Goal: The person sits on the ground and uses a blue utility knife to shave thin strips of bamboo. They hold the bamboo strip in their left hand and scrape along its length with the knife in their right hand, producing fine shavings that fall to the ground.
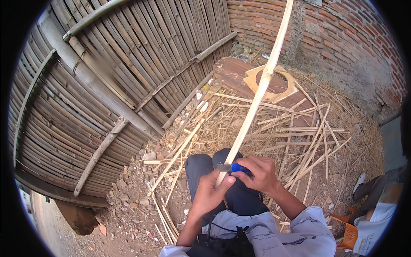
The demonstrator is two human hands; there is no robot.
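Observation:
A long pale bamboo strip slants up and away from my lap, with a knot partway along it. My left hand is closed around its near end, thumb pressed on top. In my right hand is a knife with a blue handle, the fingers wrapped round it. Its short grey blade lies across the strip, touching it just beyond my left thumb. Both hands are close together above my dark trousers.
Split bamboo strips lie scattered over shavings on the ground. A yellowish board with a round hole rests on a brown board. A bamboo fence stands left, a brick wall behind. Another person sits on an orange chair at right.

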